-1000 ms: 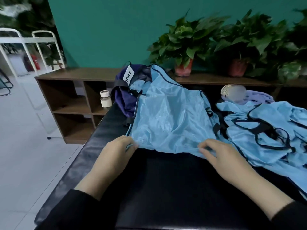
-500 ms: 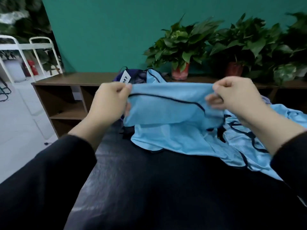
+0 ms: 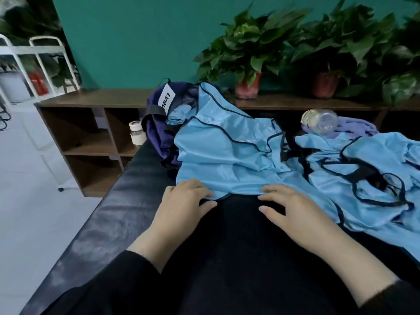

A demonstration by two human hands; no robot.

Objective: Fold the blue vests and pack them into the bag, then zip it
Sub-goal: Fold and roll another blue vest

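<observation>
No grip is closed: the left hand (image 3: 184,201) and right hand (image 3: 293,208) are laid flat on the near edge of a blue vest (image 3: 222,160), apparently to smooth its fold. The bag (image 3: 159,130) is seen beyond, far left on the bench (image 3: 109,214).

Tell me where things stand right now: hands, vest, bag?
Left hand and right hand flat, fingers pressing vest hem. Vest overlaps open bag. More vests unfolded, right.
</observation>
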